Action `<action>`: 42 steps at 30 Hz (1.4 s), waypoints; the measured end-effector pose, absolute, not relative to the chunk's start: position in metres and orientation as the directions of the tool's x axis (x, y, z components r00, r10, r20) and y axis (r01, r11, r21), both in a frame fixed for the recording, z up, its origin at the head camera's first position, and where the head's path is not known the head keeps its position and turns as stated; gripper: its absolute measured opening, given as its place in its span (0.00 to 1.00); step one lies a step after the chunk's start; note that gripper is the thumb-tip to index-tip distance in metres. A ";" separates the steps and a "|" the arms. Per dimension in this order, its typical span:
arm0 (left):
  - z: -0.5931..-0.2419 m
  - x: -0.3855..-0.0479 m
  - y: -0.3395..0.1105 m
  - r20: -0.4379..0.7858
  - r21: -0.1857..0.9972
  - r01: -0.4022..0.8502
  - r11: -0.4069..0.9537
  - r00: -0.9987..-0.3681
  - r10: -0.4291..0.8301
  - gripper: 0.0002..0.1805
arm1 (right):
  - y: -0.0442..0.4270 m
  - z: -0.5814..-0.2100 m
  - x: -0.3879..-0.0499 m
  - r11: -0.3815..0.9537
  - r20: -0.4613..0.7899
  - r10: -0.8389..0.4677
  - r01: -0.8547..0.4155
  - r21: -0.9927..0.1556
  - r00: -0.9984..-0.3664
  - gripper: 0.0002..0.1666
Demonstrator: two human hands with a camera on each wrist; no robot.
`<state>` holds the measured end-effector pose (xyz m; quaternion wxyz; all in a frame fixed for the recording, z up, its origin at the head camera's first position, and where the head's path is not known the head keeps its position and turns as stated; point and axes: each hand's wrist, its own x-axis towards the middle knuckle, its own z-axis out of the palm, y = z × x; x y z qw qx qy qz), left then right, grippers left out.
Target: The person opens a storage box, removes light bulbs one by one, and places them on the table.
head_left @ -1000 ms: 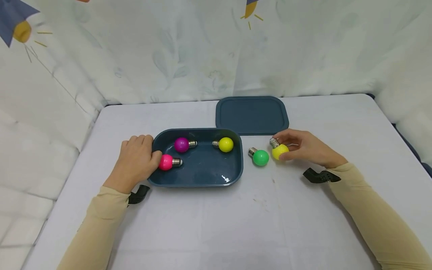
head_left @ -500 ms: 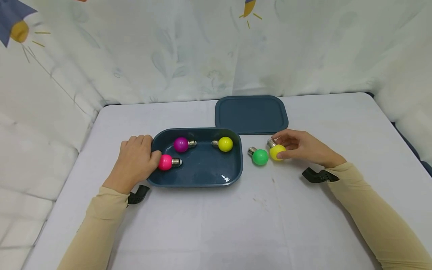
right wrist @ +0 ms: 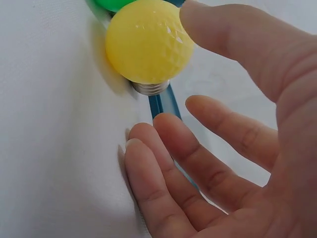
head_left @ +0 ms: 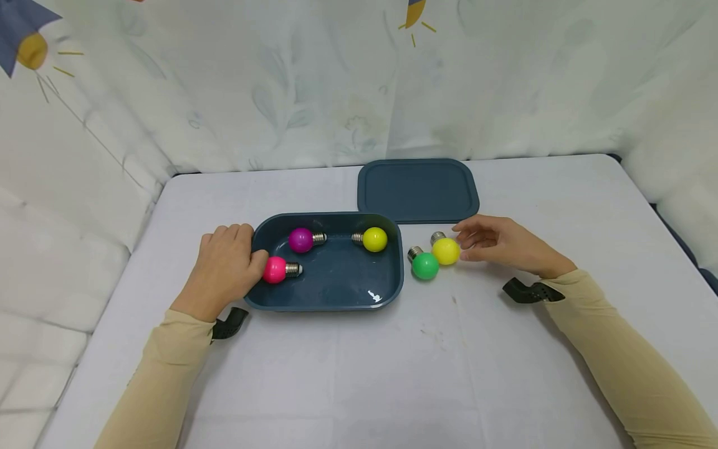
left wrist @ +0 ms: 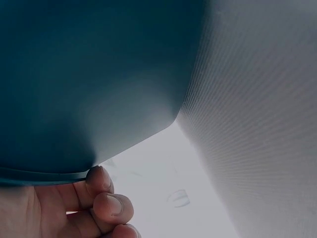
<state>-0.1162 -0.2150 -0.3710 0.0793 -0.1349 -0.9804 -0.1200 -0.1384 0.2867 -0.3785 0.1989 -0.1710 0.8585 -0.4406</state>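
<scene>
My left hand (head_left: 224,269) grips the left wall of a dark blue rectangular container (head_left: 331,308), its fingers outside and its thumb over the rim. The left wrist view shows fingertips against the container's outer wall (left wrist: 99,89). Inside lie a pink bulb (head_left: 275,270), a purple bulb (head_left: 301,241) and a yellow bulb (head_left: 374,240). On the table right of it, a green bulb (head_left: 425,266) and a second yellow bulb (head_left: 446,252) lie together. My right hand (head_left: 502,246) is beside that second yellow bulb, fingers loosely bent and holding nothing; its thumb is close to the globe in the right wrist view.
A flat dark blue lid (head_left: 418,191) lies behind the container, towards the back edge of the white-covered table (head_left: 392,380). Pale printed curtains (head_left: 336,81) hang behind and at both sides.
The yellow bulb on the table has rolled left, out of my right hand's fingers, and the green bulb has shifted slightly left. My left hand and the container have stayed in place.
</scene>
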 end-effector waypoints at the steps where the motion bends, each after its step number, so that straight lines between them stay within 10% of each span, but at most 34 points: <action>1: -0.371 -0.115 -0.216 0.190 0.217 0.283 0.934 -0.951 0.244 0.09 | 0.286 -0.377 -0.139 0.556 -0.194 -0.465 -0.115 -0.823 -0.864 0.27; 22: -0.369 -0.114 -0.216 0.171 0.237 0.268 0.934 -0.958 0.232 0.09 | 0.256 -0.316 -0.143 0.688 -0.108 -0.367 -0.191 -0.700 -0.924 0.24; 42: -0.370 -0.116 -0.215 0.164 0.239 0.267 0.933 -0.959 0.232 0.11 | 0.159 -0.301 -0.166 0.505 -0.080 -0.715 -0.435 -0.745 -0.694 0.31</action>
